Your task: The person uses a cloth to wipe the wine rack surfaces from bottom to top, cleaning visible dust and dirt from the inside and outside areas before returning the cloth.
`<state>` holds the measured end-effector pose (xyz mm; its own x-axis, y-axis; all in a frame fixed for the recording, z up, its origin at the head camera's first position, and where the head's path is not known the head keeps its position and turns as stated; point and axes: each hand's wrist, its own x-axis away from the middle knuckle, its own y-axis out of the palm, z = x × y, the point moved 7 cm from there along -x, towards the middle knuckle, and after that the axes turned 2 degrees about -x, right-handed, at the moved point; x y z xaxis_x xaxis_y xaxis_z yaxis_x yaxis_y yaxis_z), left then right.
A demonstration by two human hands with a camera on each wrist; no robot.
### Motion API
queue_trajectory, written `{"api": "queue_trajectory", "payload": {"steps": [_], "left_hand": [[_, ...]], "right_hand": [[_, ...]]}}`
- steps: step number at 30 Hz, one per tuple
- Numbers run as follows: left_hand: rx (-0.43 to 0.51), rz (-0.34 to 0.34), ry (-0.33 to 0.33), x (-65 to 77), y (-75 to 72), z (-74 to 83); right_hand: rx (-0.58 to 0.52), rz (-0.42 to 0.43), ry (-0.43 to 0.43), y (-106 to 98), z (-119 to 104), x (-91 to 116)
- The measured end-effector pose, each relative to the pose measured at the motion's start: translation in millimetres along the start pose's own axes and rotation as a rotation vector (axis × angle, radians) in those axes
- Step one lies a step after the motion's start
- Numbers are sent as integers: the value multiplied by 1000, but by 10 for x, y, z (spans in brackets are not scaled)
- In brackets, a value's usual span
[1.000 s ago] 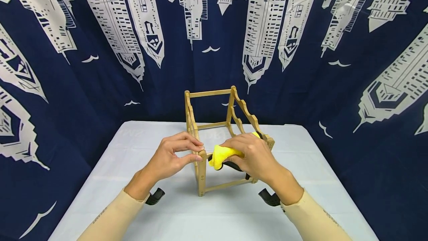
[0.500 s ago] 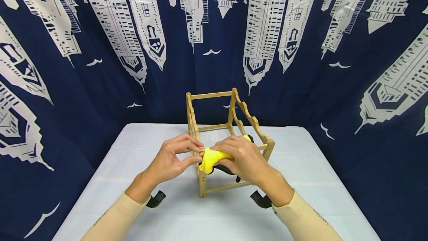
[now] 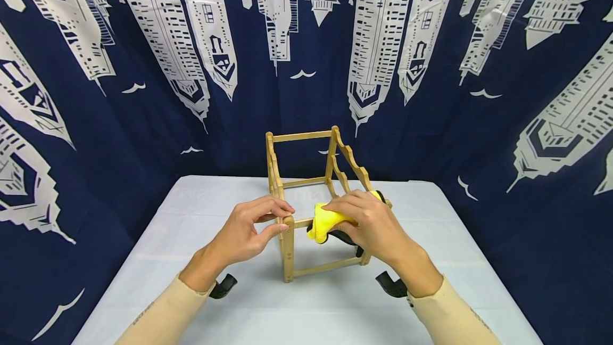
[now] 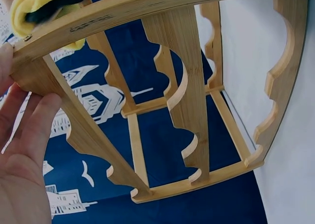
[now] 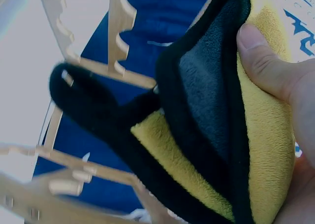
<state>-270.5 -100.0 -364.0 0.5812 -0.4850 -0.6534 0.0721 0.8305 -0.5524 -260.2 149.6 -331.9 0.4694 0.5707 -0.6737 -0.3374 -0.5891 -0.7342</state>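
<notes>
A wooden rack (image 3: 288,254) with scalloped side rails stands on the table. My left hand (image 3: 246,230) pinches the top of its near left post between fingers and thumb; in the left wrist view the fingertips (image 4: 49,106) lie against the wood at the rack's corner. My right hand (image 3: 371,220) grips a folded yellow cloth (image 3: 325,221) with dark grey backing and black edging, over the near top crossbar, toward its right end. In the right wrist view the thumb presses the bunched cloth (image 5: 268,150), and a black-edged corner hangs down. The fingers behind the cloth are hidden there.
The table (image 3: 230,313) has a white cover. A dark blue curtain (image 3: 268,100) printed with white buildings and birds hangs behind and at both sides. Black wrist mounts (image 3: 223,286) show below each hand.
My right hand slid the cloth left along the near crossbar to the left post, then back right toward the other end. My left hand stayed at the post.
</notes>
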Motion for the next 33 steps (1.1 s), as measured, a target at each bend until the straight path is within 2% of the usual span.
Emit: {"api": "queue_trajectory", "payload": {"steps": [4, 8, 13, 17, 23, 26, 30, 33], "left_hand": [[-40, -24, -26, 35, -5, -5], [-59, -35, -37, 84, -58, -24], [-113, -30, -22, 147, -197, -44], [-141, -49, -1, 181, -295, -66], [-167, -44, -4, 223, -469, -162], [-166, -30, -8, 252, -545, -204], [-182, -16, -7, 262, -583, -220], [-208, -1, -1, 239, -560, -198]], "right_hand": [[3, 63, 6, -124, 76, 92], [-22, 180, 11, -307, 141, 167], [-70, 307, 111, -580, 308, 303], [-98, 366, 204, -680, 458, 479], [-144, 411, 285, -648, 580, 690], [-226, 407, 325, -562, 627, 780], [-312, 351, 340, -366, 632, 841], [-319, 311, 318, -216, 605, 843]]}}
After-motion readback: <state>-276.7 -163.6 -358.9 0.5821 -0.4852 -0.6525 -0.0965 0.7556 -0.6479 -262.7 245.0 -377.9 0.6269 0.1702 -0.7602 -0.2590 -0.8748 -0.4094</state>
